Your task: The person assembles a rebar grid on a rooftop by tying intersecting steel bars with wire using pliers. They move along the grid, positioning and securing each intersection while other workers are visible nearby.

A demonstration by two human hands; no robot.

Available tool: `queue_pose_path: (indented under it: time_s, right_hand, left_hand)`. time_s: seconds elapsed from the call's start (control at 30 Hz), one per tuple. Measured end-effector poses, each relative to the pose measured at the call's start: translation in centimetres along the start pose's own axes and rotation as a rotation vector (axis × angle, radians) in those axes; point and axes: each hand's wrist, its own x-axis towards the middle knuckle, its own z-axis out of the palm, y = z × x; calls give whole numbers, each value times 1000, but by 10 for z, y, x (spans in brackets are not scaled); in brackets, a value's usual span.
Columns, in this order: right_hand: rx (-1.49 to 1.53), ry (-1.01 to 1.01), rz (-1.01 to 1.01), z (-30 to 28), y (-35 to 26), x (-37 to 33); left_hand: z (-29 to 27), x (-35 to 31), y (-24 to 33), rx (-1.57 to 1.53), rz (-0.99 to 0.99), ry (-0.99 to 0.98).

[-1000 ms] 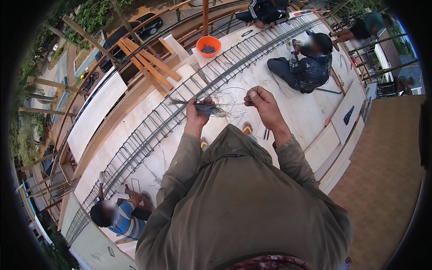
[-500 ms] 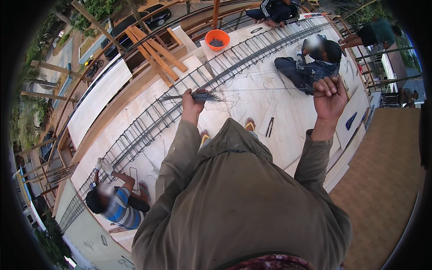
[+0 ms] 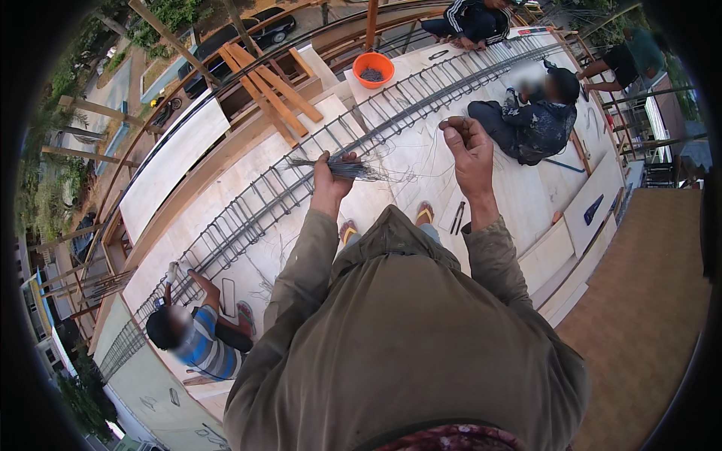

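My left hand [image 3: 325, 185] is closed round a bundle of thin grey tie wire [image 3: 356, 170], its loose ends fanning out to the right. To the right, raised at about chest height, my right hand [image 3: 474, 161] has thumb and fingers pinched together. A faint wire strand curves between its fingertips and the bundle. Beneath and beyond my left hand runs a long rebar cage [image 3: 402, 113] with many stirrups, lying diagonally across pale boards. A pair of pincers [image 3: 457, 218] lies on the boards near my right wrist.
An orange bucket [image 3: 374, 70] with grey bits inside stands past the cage. Lumber strips [image 3: 271, 94] lie at the far left. Co-workers crouch or sit at lower left [image 3: 199, 338], right [image 3: 519, 124] and far edge [image 3: 474, 22]. A blue tool [image 3: 593, 210] lies on boards at right.
My right hand has come in from the far right toward the bundle and lower. The strands that stretched taut between my hands now hang slack. My left hand keeps its bundle.
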Motion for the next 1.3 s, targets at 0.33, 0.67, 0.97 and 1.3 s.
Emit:
queue_pose_path:
  time_s: [0.33,0.67,0.97,1.3]
  right_hand:
    - [100,263,-163,-74,-71,35]
    - [-355,-226,94,28,28,-12]
    - [-1,-11,320,-40,15,-27]
    - [-156,986,212,-282,-43,-70]
  left_hand:
    - [-24,17,22,-152,54,125]
    - [14,-10,-32,125,-8,59]
    - [-19,42,-42,106,-65,182]
    - [-94,148,-61,329,-138,423]
